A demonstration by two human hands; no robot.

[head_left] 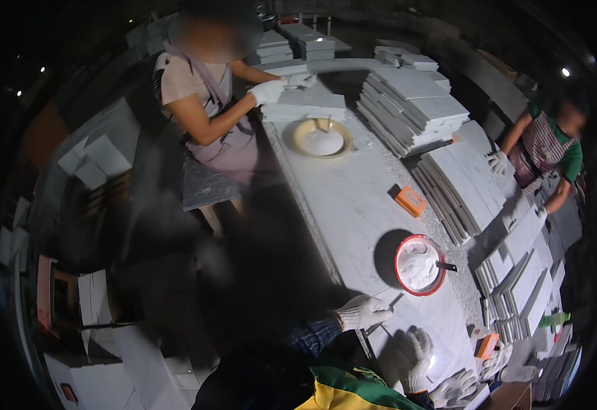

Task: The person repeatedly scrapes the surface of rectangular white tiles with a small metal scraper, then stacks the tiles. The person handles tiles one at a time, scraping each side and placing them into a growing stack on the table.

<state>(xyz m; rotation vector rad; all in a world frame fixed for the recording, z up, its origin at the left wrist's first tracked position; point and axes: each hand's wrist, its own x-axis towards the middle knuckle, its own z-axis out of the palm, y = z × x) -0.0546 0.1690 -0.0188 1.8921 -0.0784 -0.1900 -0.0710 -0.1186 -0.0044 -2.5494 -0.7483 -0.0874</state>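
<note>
My left hand [364, 313], in a white knitted glove, is closed around a slim dark tool [397, 300] whose exact kind I cannot make out. It is at the near left edge of a white stone-topped table [353, 225]. To its right, my gloved right hand [415, 354] is raised over the tabletop, fingers stretched upward, nothing visible in them. Beyond both hands stands a red-rimmed bowl [419, 265] of white paste, with a dark-handled spatula [447, 266] stuck in it. Another white glove [454, 388] lies close by my right hand; whether it is worn is unclear.
A cream bowl [322, 139] of white paste and an orange box [410, 201] stand farther up the table. Stacked white slabs [415, 106] line its right side. One person [213, 102] works at the far left, another [548, 147] at the right. A second orange box [487, 346] is nearby.
</note>
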